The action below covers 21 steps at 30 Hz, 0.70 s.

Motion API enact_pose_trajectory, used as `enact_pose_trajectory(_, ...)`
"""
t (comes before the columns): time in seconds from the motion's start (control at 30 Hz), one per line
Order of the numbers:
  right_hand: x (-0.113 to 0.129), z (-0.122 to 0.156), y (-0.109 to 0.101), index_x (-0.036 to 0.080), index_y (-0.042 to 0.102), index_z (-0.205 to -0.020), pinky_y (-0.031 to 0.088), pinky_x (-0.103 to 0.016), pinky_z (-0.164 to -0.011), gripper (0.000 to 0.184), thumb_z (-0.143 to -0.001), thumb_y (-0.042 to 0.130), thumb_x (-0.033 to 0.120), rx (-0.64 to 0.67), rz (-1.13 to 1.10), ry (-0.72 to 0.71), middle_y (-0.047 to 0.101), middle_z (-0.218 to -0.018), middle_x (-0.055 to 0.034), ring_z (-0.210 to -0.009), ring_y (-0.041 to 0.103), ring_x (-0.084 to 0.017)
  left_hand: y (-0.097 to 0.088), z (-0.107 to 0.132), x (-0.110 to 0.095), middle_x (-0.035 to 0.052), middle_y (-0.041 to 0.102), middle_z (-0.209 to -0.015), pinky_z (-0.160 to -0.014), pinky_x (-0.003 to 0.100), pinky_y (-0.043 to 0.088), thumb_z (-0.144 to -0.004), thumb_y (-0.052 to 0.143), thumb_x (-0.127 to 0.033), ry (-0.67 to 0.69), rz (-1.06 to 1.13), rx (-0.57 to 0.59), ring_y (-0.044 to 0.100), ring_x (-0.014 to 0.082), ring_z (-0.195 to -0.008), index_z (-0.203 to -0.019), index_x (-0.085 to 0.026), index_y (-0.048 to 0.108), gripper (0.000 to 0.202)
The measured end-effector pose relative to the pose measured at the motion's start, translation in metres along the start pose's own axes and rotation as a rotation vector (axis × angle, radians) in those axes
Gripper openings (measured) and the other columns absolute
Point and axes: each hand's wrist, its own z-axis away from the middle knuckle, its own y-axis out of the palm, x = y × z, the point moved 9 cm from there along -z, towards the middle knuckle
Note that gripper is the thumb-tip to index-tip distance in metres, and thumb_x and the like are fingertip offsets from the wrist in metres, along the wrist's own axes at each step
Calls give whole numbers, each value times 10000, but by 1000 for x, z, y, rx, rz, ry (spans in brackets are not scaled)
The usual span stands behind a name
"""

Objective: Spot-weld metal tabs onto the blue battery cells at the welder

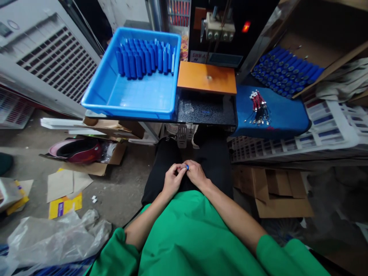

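Observation:
My left hand (173,177) and my right hand (196,173) meet over my lap, fingers curled together around a small blue cylindrical cell (187,167) whose end shows between the fingertips. Both hands are closed on it. Ahead, a blue plastic tray (135,97) holds a row of several upright blue cells (143,59) at its far side. To the right of the tray sits an orange platform (206,78) under a spot-welding machine (220,28).
A blue cloth pad (283,115) carries a bundle of red and black wires (258,107). A cardboard box holds more blue cells (286,71) at the upper right. An air cooler (43,57) stands left. Cardboard, plastic bags (54,234) and boxes (276,191) litter the floor.

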Motion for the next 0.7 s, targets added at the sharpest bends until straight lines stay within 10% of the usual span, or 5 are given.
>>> enact_pose_trajectory(0.7, 0, 9, 14, 109, 552, -1102, 417, -339, -884, 219, -922, 427, 107, 172, 236, 19, 612, -1038, -131, -962, 537, -232, 11, -2, 12, 30, 550, -815, -731, 296, 408, -931, 425, -284, 43, -325, 126, 501, 159, -762, -845, -192, 496, 145)
